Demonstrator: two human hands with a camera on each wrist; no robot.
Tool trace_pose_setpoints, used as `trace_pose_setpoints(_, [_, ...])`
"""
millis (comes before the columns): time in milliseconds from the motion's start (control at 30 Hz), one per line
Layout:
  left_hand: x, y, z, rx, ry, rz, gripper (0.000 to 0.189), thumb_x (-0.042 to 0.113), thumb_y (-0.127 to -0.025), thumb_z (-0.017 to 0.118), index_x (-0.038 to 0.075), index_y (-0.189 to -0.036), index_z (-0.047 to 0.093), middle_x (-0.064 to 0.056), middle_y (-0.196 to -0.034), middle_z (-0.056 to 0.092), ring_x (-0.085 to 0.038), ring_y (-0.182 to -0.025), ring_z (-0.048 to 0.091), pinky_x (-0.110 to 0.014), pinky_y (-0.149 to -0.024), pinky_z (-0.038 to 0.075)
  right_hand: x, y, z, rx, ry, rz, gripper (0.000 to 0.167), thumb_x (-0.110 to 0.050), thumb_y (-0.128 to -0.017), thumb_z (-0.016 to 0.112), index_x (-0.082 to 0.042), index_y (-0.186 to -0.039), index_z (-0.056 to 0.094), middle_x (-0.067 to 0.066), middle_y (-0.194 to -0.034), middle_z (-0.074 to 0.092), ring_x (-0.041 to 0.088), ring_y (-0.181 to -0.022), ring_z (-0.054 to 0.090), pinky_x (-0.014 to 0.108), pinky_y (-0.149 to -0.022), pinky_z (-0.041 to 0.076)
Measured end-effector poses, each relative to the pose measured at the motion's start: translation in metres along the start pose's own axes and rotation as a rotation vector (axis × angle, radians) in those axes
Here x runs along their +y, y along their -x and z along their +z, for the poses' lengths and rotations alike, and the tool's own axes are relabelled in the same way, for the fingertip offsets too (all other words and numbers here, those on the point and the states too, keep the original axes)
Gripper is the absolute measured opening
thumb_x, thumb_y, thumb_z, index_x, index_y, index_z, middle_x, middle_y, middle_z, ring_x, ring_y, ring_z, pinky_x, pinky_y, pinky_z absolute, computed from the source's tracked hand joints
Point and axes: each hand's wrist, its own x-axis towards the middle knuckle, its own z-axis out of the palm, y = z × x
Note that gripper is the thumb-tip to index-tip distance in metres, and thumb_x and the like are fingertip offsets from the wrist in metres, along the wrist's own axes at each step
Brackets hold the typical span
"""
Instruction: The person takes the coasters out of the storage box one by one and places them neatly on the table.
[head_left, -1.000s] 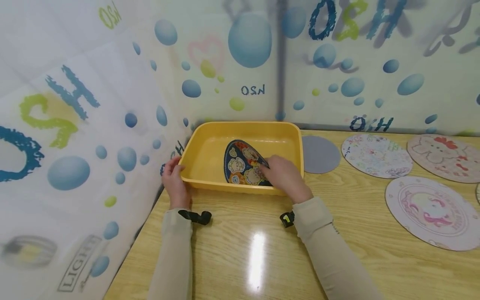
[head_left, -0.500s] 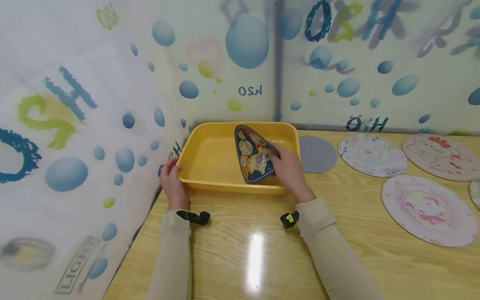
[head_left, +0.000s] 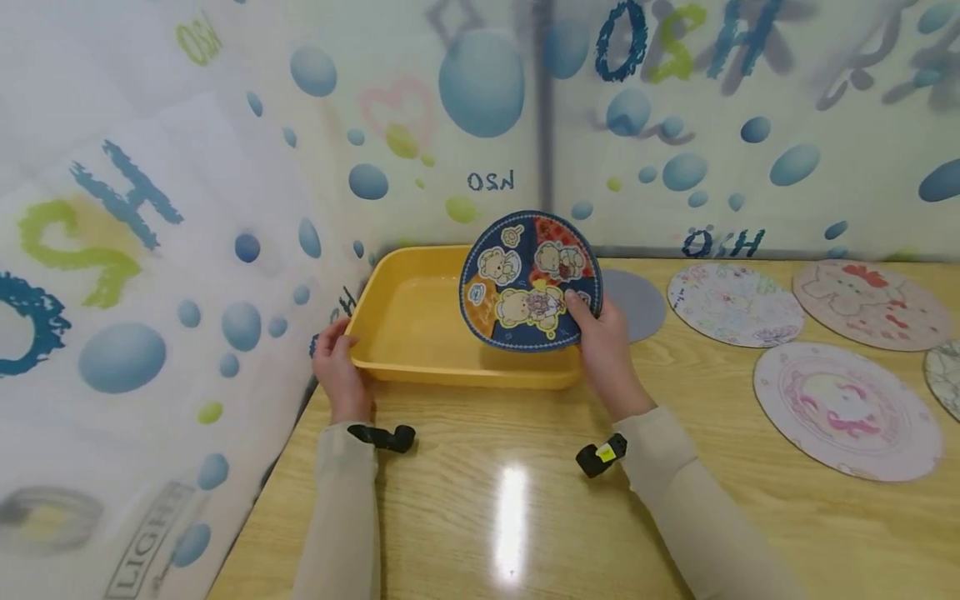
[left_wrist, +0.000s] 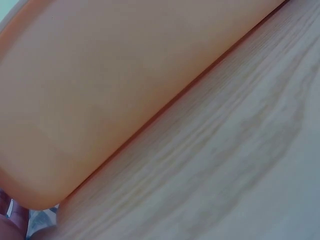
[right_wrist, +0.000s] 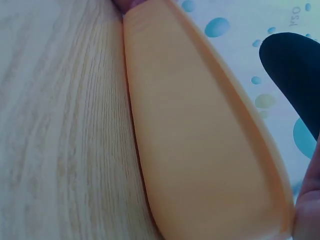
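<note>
My right hand (head_left: 611, 358) pinches a round dark blue mat (head_left: 517, 250) by its lower right edge, thumb across the printed face. Cartoon bears and orange and red patches cover that face, which is tilted toward the head camera. The mat is raised over the right part of a yellow plastic bin (head_left: 442, 377) on the table. At the bin's front left corner, my left hand (head_left: 342, 375) grips the rim, thumb on top and fingers outside. The right wrist view has the dark back of the mat (right_wrist: 295, 80) above the bin's front wall (right_wrist: 195, 125).
Right of the bin lies a grey round mat (head_left: 641, 308), partly hidden. Beyond it are a doodled white mat (head_left: 735, 304), a pinkish mat (head_left: 870, 304), a pale unicorn mat (head_left: 847, 408) and one cut by the frame edge. Printed sheets stand behind and left of the wooden table (head_left: 465, 500).
My right hand has lifted the blue mat up from inside the bin and to the right, turning it from steeply bent or edge-on to its full round face. My left hand stays at the corner.
</note>
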Motion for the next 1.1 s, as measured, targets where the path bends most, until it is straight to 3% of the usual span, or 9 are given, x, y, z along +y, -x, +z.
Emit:
trace_pose_setpoints(233, [0.001,0.001,0.002,0.008,0.011,-0.009,0.030,0.007,-0.085,0.047,0.007,-0.114,0.057,-0.003,-0.118,0.050,-0.018,-0.106,0.046,-0.026,-0.090,0.042,-0.010,0.011,-0.018,0.003,-0.308,0.069,0.045,-0.023,-0.088,0.053,-0.004,-0.127,0.040,0.005,-0.098,0.060,0.012,-0.078,0.062,0.022,-0.062,0.051])
trace_pose_setpoints(433, [0.001,0.001,0.002,0.009,0.012,-0.009,0.031,0.007,-0.086,0.047,0.008,-0.116,0.056,-0.002,-0.120,0.050,-0.018,-0.107,0.046,-0.025,-0.090,0.042,-0.014,0.020,-0.045,-0.026,-0.418,0.106,0.050,-0.018,-0.089,0.052,-0.007,-0.134,0.034,0.007,-0.109,0.058,0.017,-0.090,0.062,0.028,-0.073,0.051])
trace_pose_setpoints(767, [0.000,-0.001,0.002,0.011,0.039,-0.004,0.031,0.005,-0.085,0.047,0.007,-0.113,0.058,-0.004,-0.118,0.051,-0.018,-0.106,0.047,-0.027,-0.089,0.042,-0.012,0.036,-0.097,-0.024,-0.425,0.135,0.054,-0.014,-0.089,0.052,-0.008,-0.137,0.029,0.007,-0.112,0.058,0.017,-0.093,0.061,0.029,-0.076,0.050])
trace_pose_setpoints(1100, [0.003,-0.001,0.006,0.003,0.084,-0.008,0.032,0.004,-0.084,0.047,0.003,-0.114,0.057,-0.005,-0.118,0.051,-0.019,-0.105,0.048,-0.026,-0.087,0.044,-0.019,0.051,-0.148,0.071,-0.361,0.268,0.060,-0.019,-0.086,0.057,-0.013,-0.137,0.028,0.002,-0.107,0.062,0.014,-0.092,0.061,0.027,-0.076,0.050])
